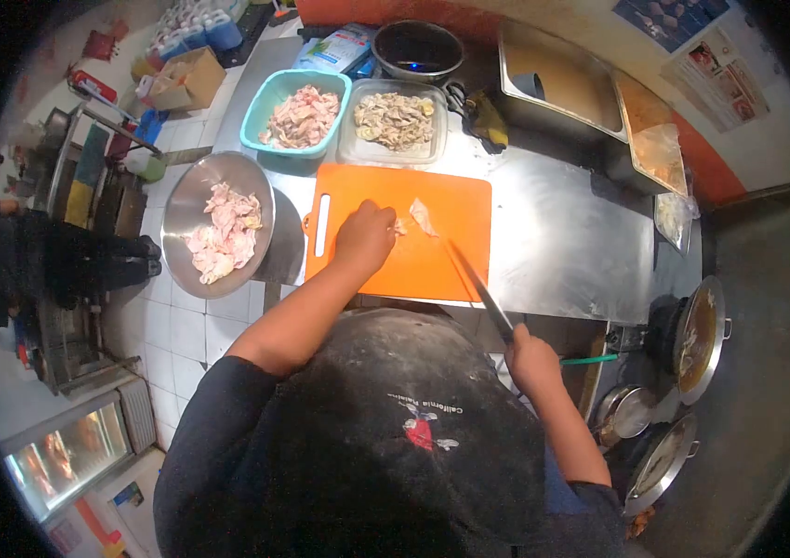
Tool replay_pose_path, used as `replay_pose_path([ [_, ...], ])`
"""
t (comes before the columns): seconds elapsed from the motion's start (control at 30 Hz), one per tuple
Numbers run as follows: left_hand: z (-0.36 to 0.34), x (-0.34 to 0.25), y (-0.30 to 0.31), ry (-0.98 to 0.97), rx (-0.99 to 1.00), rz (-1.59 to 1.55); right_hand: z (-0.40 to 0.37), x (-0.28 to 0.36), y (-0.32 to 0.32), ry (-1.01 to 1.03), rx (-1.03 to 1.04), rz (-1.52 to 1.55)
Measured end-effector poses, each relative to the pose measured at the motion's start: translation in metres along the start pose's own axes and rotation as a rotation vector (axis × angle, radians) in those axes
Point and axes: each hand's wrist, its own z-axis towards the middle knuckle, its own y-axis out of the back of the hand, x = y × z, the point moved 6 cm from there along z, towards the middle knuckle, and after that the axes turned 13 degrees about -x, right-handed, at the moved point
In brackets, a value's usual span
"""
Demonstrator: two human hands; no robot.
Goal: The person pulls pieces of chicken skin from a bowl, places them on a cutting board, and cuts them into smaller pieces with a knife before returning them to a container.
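My left hand point(366, 237) is closed on the orange cutting board point(348, 186), its fingers at a small piece of pale meat point(401, 226). Another thin piece of meat point(424, 217) lies just right of it. In my right hand point(532, 359) is the handle of a long knife point(486, 298), whose blade points up and left over the board's lower right part. Raw meat lies in a steel bowl point(172, 232) left of the board and in a turquoise basin point(252, 123) behind it. A clear tub point(348, 147) beside the basin holds greyer pieces.
A dark round bowl point(418, 48) and plastic bags point(334, 48) stand at the back. Steel trays point(557, 107) line the back right, and a dark cloth point(485, 123) lies near them. Large pans point(713, 339) are at the right. Another person point(60, 260) stands at the far left.
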Motion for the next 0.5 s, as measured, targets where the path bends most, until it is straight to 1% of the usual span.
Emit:
replay_pose_path([
  [0.07, -0.003, 0.007, -0.014, 0.174, 0.221, -0.042, -0.003, -0.007, 0.001, -0.083, -0.102, 0.157],
  [0.1, 0.002, 0.003, -0.015, 0.16, 0.223, -0.035, -0.002, -0.007, -0.001, -0.089, -0.109, 0.17],
  [0.17, 0.013, -0.011, -0.028, 0.233, 0.335, -0.301, 0.002, -0.008, -0.001, -0.118, -0.172, 0.273],
  [0.2, 0.02, -0.019, -0.031, 0.215, 0.342, -0.294, 0.003, -0.008, 0.001, -0.129, -0.182, 0.288],
  [0.27, 0.033, -0.038, -0.03, 0.021, 0.215, -0.056, 0.0, -0.007, 0.005, -0.143, -0.198, 0.309],
  [0.3, 0.034, -0.048, -0.026, 0.008, 0.22, -0.053, -0.002, -0.009, 0.003, -0.153, -0.203, 0.319],
  [0.37, 0.036, -0.065, -0.015, -0.067, 0.186, 0.11, -0.005, -0.012, 0.001, -0.162, -0.201, 0.335],
  [0.4, 0.037, -0.067, -0.015, -0.075, 0.188, 0.113, -0.007, -0.013, 0.002, -0.166, -0.204, 0.342],
  [0.47, 0.033, -0.069, -0.025, -0.161, 0.353, 0.114, -0.012, -0.014, 0.001, -0.192, -0.186, 0.372],
  [0.5, 0.031, -0.063, -0.034, -0.166, 0.356, 0.12, -0.014, -0.014, -0.003, -0.194, -0.187, 0.38],
])
